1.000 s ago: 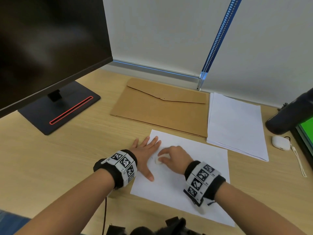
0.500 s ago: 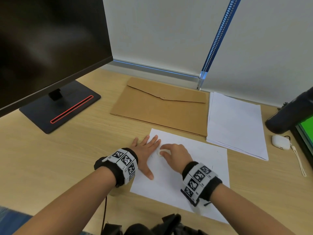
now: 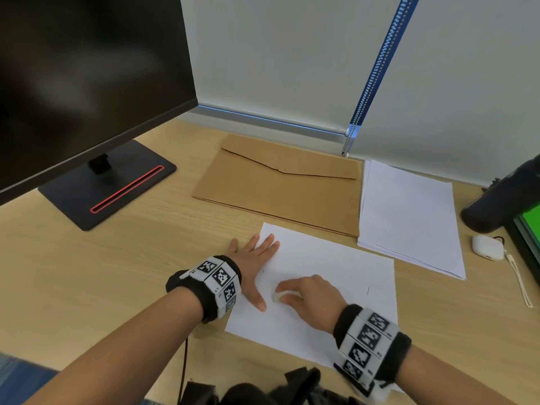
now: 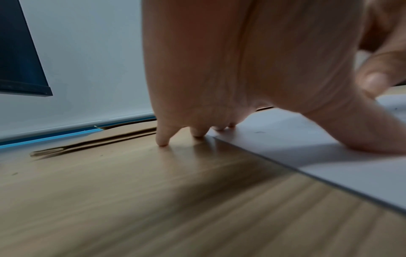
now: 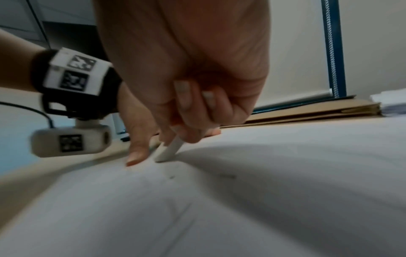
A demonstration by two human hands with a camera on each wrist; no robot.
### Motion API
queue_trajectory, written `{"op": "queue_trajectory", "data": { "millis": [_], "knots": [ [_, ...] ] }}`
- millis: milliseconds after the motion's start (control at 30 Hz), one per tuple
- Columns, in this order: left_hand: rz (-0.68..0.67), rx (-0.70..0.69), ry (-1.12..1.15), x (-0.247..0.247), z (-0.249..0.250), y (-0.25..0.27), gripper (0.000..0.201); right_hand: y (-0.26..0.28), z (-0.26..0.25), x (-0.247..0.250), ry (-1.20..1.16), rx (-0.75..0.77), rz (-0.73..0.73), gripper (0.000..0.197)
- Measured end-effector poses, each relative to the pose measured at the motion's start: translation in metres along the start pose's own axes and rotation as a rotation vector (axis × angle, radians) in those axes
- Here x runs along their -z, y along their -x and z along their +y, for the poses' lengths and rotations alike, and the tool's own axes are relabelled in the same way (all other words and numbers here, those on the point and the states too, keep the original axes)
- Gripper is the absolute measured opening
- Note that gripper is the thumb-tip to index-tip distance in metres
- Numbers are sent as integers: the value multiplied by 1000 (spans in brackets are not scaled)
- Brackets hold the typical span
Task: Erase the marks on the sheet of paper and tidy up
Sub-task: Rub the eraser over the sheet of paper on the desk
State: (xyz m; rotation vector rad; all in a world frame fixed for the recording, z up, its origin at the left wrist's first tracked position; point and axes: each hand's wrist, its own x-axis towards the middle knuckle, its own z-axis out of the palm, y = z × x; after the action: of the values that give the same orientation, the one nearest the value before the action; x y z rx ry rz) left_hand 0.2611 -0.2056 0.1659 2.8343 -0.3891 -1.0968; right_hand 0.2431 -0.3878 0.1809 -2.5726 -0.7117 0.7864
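The right hand, pinching the eraser, has slid from mid-frame toward the lower centre of the sheet, which the spread left hand pins to the worktop, so erasing continues.

We recorded a white sheet, a white eraser, a brown envelope, a light wood-grain tabletop, and black-and-white checked wristbands.
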Motion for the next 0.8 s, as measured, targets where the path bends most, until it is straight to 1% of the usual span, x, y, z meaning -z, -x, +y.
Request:
{"op": "queue_trajectory", "data": {
  "millis": [67, 200, 233, 367, 400, 433, 533, 567, 600, 633, 733, 767, 800],
  "knots": [
    [-5, -2, -4, 0, 0, 0, 136, -4, -1, 6, 22, -8, -6, 28],
    [-8, 3, -24, 2, 1, 0, 136, -24, -10, 10, 15, -60, 169, 28],
    [-9, 6, -25, 2, 1, 0, 136, -22, -10, 8, 9, -63, 169, 28],
    [-17, 13, -18, 2, 1, 1, 136, 2, -3, 3, 0, -38, 1, 28],
    [-17, 12, -18, 2, 2, 1, 136, 2, -2, 5, -3, -38, -14, 28],
    [-15, 13, -23, 2, 2, 1, 136, -3, -3, 9, -9, -47, 2, 27],
    [-19, 17, -37, 2, 1, 0, 136, -20, -9, 12, -41, -106, 151, 28],
    [-19, 17, -37, 2, 2, 0, 136, -20, -10, 11, -50, -117, 178, 28],
    [-18, 18, -39, 2, 2, 1, 136, -17, -10, 8, -50, -112, 172, 28],
    [-19, 18, -42, 3, 2, 1, 136, -10, -8, 5, -46, -99, 134, 28],
    [-25, 19, -35, 3, 2, 1, 136, 4, -2, 5, -18, -69, -14, 28],
    [-26, 18, -36, 3, 2, 1, 137, 1, -2, 8, -21, -75, -17, 27],
    [-25, 18, -40, 2, 2, 0, 137, -4, -4, 11, -28, -84, 14, 26]
  ]
}}
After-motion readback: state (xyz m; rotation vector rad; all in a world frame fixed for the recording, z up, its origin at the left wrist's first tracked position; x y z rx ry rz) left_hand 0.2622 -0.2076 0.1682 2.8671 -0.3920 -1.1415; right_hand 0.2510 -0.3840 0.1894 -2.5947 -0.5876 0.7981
